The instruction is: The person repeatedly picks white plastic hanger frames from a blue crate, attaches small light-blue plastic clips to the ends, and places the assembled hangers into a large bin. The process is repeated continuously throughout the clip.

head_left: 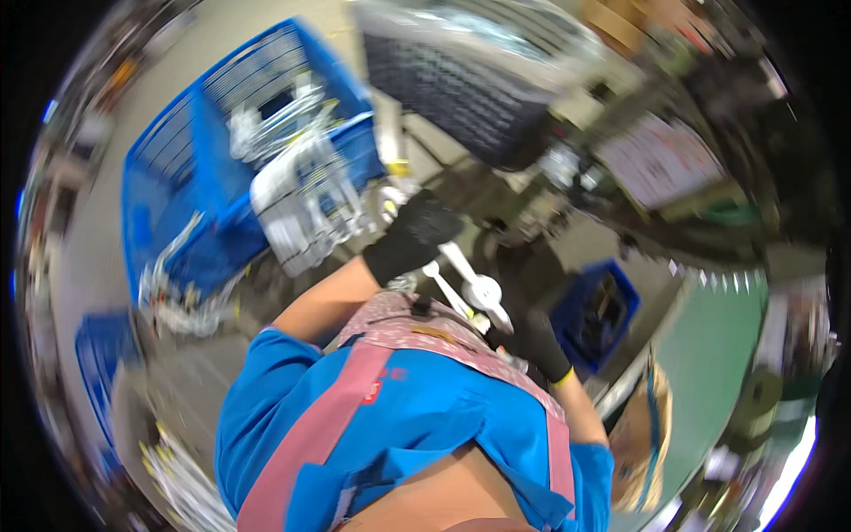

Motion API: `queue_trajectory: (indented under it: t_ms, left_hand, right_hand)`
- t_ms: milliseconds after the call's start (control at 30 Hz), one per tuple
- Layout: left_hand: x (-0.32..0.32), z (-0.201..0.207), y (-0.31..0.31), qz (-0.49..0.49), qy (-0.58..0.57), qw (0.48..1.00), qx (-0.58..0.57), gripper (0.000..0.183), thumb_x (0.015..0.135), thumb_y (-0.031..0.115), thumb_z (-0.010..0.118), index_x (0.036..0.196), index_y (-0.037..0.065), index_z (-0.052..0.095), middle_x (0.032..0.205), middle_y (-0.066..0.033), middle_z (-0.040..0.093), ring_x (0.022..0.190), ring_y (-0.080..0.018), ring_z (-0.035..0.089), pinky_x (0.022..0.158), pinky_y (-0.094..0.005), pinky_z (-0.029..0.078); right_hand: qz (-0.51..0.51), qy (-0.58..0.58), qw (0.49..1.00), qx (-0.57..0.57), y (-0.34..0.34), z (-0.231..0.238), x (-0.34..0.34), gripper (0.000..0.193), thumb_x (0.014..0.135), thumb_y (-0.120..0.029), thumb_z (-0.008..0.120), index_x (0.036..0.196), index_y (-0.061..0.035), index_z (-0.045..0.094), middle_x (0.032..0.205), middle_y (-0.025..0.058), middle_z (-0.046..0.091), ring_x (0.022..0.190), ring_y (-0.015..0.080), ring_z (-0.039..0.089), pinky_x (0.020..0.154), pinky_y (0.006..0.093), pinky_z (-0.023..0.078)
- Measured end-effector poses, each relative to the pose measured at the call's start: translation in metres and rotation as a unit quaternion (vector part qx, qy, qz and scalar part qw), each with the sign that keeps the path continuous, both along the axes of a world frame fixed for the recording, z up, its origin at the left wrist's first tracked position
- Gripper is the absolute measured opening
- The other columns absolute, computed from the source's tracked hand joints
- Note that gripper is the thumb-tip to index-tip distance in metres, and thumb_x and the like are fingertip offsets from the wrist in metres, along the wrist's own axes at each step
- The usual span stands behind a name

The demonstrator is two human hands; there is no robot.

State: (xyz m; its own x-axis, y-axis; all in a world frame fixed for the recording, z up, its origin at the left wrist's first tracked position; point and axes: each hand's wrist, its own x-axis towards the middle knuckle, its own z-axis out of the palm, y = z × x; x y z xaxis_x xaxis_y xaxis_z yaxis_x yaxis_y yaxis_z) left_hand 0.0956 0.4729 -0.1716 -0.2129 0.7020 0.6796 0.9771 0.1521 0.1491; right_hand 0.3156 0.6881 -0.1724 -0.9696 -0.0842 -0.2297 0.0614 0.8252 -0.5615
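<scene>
- The left hand (424,226) is covered by a dark glove, its back turned up; its fingers are blurred, so whether anything is gripped by them cannot be told.
- The right hand (538,344) is gloved in dark fabric too, edged with yellow at the wrist, and is held lower and close to the body; its grip cannot be told either, as its fingers are lost against the dark background.
- Between the two hands a white part (481,291) with a round boss is seen, slanted, its upper end at the edge of the left glove and its lower end just beside the right one.
- A thinner white piece (448,288) is placed alongside it, below the left hand.
- Beyond the left hand, to its left, a divided blue crate (202,146) is set, with a bundle of white frames (297,199) laid over its near edge.
- Straight ahead of the hands, a dark grey basket (452,89) is seen, topped with clear wrapping.
- Right of the right hand, a small blue bin (631,297) is partly filled with dark items; farther right, a green tabletop (714,346) is seen.
- Near that surface, a beige sack (634,443) is placed behind the right forearm.
</scene>
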Motion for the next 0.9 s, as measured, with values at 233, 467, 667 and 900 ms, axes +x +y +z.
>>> queue_trajectory:
  t_ms: [233, 467, 667, 900]
  left_hand:
    - [0.102, 0.009, -0.077, 0.276, 0.016, 0.958, -0.081, 0.025, 0.065, 0.019, 0.058, 0.089, 0.014, 0.060, 0.079, -0.0045, 0.051, 0.085, -0.0242, 0.053, 0.084, -0.0402, 0.041]
    - [0.180, 0.011, -0.128, 0.516, -0.071, 0.848, 0.099, 0.065, 0.072, 0.018, 0.065, 0.135, 0.010, 0.047, 0.138, -0.0179, 0.042, 0.128, -0.0351, 0.038, 0.105, -0.0470, 0.030]
    - [0.255, -0.005, -0.136, 0.324, -0.487, 0.771, 0.249, 0.105, 0.070, 0.049, 0.076, 0.145, 0.000, 0.022, 0.136, -0.0264, 0.041, 0.122, -0.0405, 0.046, 0.101, -0.0423, 0.039]
    - [0.320, -0.005, -0.283, 0.501, -0.387, 0.702, 0.326, 0.059, 0.081, 0.019, 0.065, 0.134, 0.007, 0.043, 0.118, -0.0194, 0.059, 0.106, -0.0311, 0.060, 0.088, -0.0402, 0.048]
  right_hand:
    - [0.057, -0.266, 0.871, -0.409, -0.049, 0.002, -0.002, 0.024, 0.080, -0.009, 0.065, 0.103, -0.0009, 0.063, 0.094, 0.0072, 0.066, 0.087, 0.0139, 0.059, 0.079, 0.0314, 0.046]
    - [0.147, -0.256, 0.863, -0.409, -0.126, 0.014, -0.030, 0.021, 0.088, -0.015, 0.058, 0.106, -0.0027, 0.057, 0.073, 0.0001, 0.055, 0.059, 0.0107, 0.052, 0.053, 0.0250, 0.041]
    - [0.150, -0.057, 0.902, -0.401, -0.224, 0.058, -0.056, 0.017, 0.091, -0.017, 0.054, 0.098, -0.0017, 0.055, 0.067, 0.0019, 0.050, 0.055, 0.0101, 0.047, 0.050, 0.0259, 0.036]
    - [0.383, 0.195, 0.825, -0.368, -0.423, 0.071, -0.011, 0.054, 0.066, -0.012, 0.080, 0.111, 0.0003, 0.052, 0.094, 0.0106, 0.059, 0.084, 0.0231, 0.057, 0.075, 0.0377, 0.047]
